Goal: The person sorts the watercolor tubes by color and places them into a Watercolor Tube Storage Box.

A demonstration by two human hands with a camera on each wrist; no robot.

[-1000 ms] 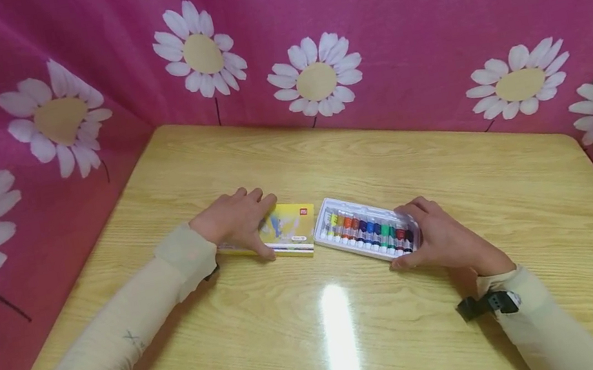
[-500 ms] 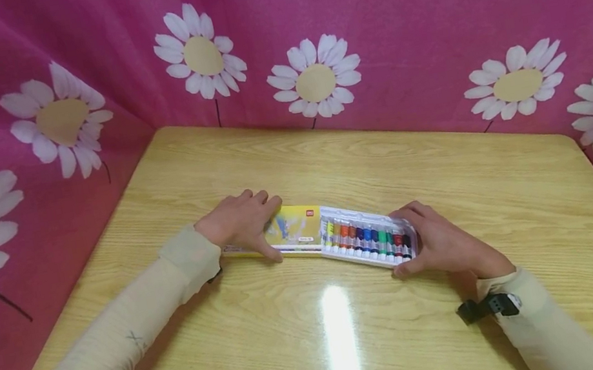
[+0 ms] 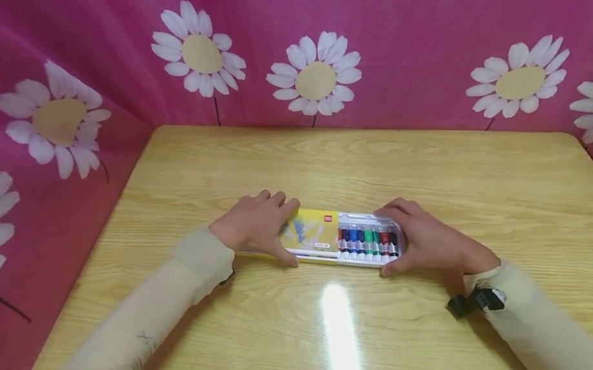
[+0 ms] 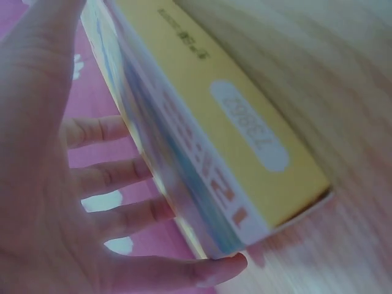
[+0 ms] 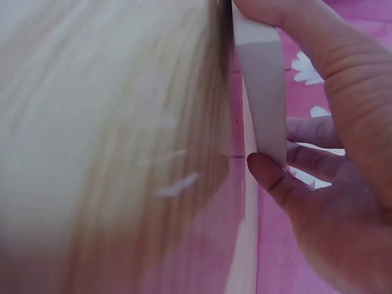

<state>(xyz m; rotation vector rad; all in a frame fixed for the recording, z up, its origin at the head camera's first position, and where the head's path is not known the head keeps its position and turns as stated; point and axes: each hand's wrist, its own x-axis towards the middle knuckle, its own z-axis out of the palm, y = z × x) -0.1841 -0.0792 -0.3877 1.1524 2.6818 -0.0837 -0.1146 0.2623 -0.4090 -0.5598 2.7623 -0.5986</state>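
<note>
A yellow cardboard paint box lies on the wooden table, a picture and a small red logo on its top. My left hand grips its left part, thumb on the near side and fingers over the far side. In the left wrist view the box's yellow end shows a printed number. Projecting from the box's right end is a white plastic tray with several colored paint tubes. My right hand holds the tray's right end between thumb and fingers. The tray's left part is hidden inside the box.
The wooden table has rounded corners and a bright light reflection at its front middle. A pink curtain with white daisies hangs behind and at the sides. A black strap sits on the right wrist.
The tray, apart from the box a second ago, has met its right end and slid leftward into it. Fewer tubes show now. My left hand and the box have shifted right.
</note>
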